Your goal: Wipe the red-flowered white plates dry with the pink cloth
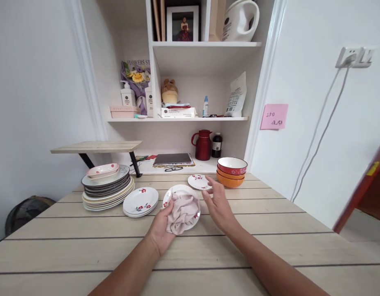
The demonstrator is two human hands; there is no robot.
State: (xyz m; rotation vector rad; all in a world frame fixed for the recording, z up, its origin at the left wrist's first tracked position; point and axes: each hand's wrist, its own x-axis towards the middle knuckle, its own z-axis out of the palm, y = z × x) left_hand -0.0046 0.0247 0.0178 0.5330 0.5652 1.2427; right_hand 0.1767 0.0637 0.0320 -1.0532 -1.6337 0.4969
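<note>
The left hand (pixel 161 230) grips a round, glossy white plate (pixel 177 189) with a soft, crumpled pink cloth (pixel 184 211) bunched in it, above the slatted wooden table (pixel 208 255). The right hand (pixel 219 205), loosely open and holding nothing, is just right of it. Far right, a white-lined red bowl (pixel 232 167) nests in orange bowls (pixel 230 181).
</note>
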